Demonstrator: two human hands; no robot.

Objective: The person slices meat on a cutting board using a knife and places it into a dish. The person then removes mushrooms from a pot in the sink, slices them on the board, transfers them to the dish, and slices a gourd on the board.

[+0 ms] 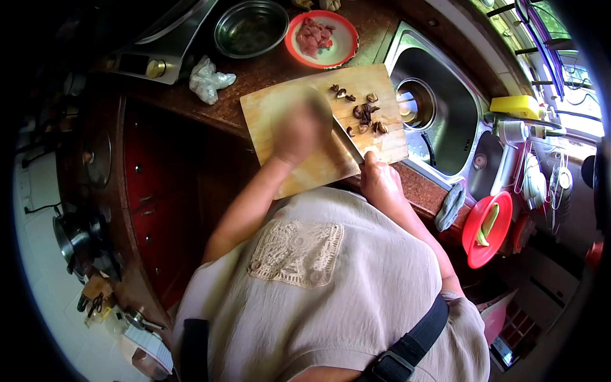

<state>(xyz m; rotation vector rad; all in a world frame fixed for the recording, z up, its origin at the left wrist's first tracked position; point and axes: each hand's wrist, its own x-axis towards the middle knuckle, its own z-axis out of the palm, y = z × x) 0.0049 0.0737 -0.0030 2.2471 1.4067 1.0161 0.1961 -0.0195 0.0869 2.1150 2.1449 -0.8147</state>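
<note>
"So, what is the right hand (382, 183) doing?"

"It's closed round the near end of a knife with a long metal blade (348, 141). The blade slants away from it over the pale wooden cutting board (277, 105), towards the left hand (302, 132)."

"And is that left hand wide or narrow?"

"I can't tell; it's badly blurred, above the board and near the blade's far end. A dark, blurry patch shows at its fingers, too smeared to name."

"Where are the dark brown mushroom pieces (365, 114)?"

"Scattered on the board, beyond the right hand and to the right of the left one. Some bunch together, others lie apart."

"What's beyond the left hand?"

"On the brown speckled table (254, 73), past the board, there's a round metal basin (251, 28), and beside it a white dish with a red rim (342, 46), holding raw pink meat (314, 38). A crumpled clear plastic bag (210, 79) lies further left."

"And to the right of the right hand?"

"A stainless steel sink (449, 137) with a round metal pot (415, 105) inside, then a grey cloth (451, 207) and a red plastic bowl (474, 245) holding green vegetable pieces (488, 226)."
</note>
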